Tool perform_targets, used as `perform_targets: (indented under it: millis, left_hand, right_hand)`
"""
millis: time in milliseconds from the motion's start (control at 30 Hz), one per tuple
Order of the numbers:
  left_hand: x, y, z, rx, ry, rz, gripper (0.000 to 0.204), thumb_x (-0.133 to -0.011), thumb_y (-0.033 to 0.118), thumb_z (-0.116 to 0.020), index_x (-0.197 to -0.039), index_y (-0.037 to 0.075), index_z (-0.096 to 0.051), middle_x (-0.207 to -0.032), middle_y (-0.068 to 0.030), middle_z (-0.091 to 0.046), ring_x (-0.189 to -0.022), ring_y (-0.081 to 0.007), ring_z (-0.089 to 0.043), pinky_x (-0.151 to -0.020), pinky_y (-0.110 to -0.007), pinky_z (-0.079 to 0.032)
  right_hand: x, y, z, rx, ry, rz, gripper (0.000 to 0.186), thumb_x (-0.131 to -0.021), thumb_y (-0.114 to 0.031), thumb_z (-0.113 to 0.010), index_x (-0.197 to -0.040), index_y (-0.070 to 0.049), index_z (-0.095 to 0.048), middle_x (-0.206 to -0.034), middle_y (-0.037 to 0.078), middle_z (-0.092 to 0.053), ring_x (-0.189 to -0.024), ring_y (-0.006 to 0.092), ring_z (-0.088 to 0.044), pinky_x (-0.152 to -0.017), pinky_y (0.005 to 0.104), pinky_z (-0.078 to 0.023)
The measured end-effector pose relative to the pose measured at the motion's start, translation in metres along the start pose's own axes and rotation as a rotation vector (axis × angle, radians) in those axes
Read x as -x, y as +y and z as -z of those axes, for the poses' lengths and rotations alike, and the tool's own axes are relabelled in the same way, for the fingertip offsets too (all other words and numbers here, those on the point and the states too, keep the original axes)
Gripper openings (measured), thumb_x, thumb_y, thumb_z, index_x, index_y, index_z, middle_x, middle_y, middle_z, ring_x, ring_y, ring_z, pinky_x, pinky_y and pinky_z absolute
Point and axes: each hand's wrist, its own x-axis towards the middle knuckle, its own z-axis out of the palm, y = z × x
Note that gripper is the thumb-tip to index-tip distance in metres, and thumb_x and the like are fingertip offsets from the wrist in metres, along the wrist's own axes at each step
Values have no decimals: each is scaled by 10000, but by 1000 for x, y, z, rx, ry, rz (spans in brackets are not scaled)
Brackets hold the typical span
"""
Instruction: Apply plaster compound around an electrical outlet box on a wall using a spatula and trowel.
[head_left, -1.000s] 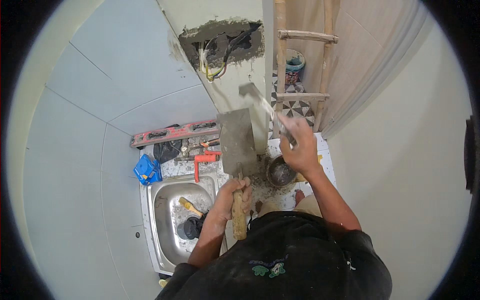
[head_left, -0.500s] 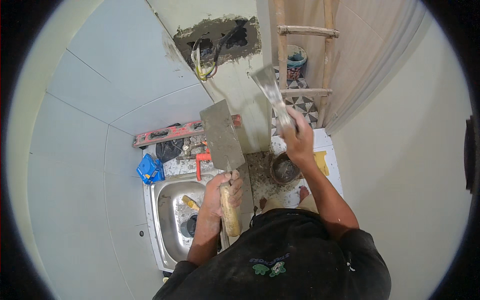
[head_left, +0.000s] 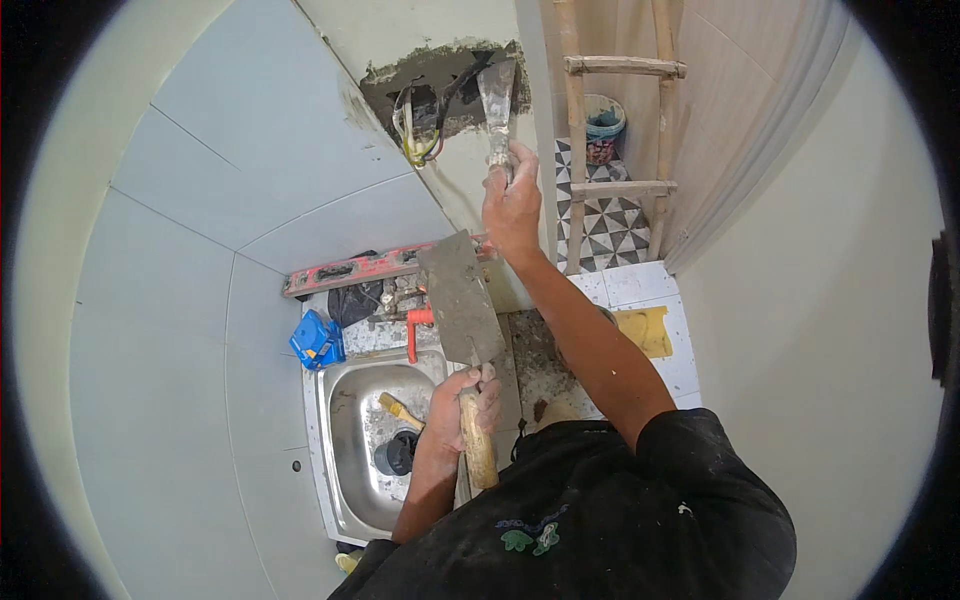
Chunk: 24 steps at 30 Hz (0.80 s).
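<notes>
My left hand [head_left: 458, 405] is wrapped round the wooden handle of a trowel [head_left: 462, 300], whose flat grey blade points away from me above the sink's edge. My right hand [head_left: 513, 203] grips a putty knife [head_left: 497, 105] by its handle, reaching up to the wall. The knife's blade lies over the right part of a rough grey mortar patch [head_left: 430, 72]; whether it touches cannot be told. Just left of the knife, loose electrical wires [head_left: 408, 130] hang out of a dark opening in that patch.
Left of me is a steel sink [head_left: 345, 480] holding a yellow-handled brush [head_left: 400, 408] and a dark round fitting. Behind it lie a red spirit level [head_left: 360, 268], a blue package [head_left: 316, 342] and a red tool. A wooden ladder [head_left: 620, 188] stands right, near a bucket [head_left: 603, 130] and a yellow sheet [head_left: 645, 332].
My right hand has swung up and left, bringing the putty knife from beside the ladder to the mortar patch. My left hand still holds the trowel, slightly lower in the picture.
</notes>
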Motion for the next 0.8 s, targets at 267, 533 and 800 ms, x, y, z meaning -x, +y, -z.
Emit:
perform_targets:
  millis: [267, 533, 800]
  left_hand:
    - [2, -2, -2, 14, 21, 1, 208, -849, 283, -515, -887, 79, -529, -602, -17, -454, -400, -134, -400, -363, -287, -358]
    - [2, 1, 1, 31, 36, 13, 198, -847, 276, -511, -886, 83, -528, -600, -13, -447, -403, -132, -400, -364, -285, -356]
    - [-1, 2, 1, -7, 57, 11, 197, -852, 278, -515, -885, 85, -530, -598, -9, -437, -406, -132, -398, -365, -283, -354]
  right_hand:
    - [3, 22, -23, -403, -100, -114, 344, -957, -50, -408, -1282, 28, -326, -1083, 141, -573, -880, 153, -579, -779, 306, -469]
    - [12, 32, -14, -477, -157, -142, 359, -962, -90, -413, -1286, 32, -318, -1110, 142, -551, -884, 151, -571, -788, 295, -470]
    - [10, 17, -10, -647, -199, -267, 367, -959, -105, -420, -1283, 37, -320, -1090, 141, -556, -862, 155, -585, -751, 292, -487]
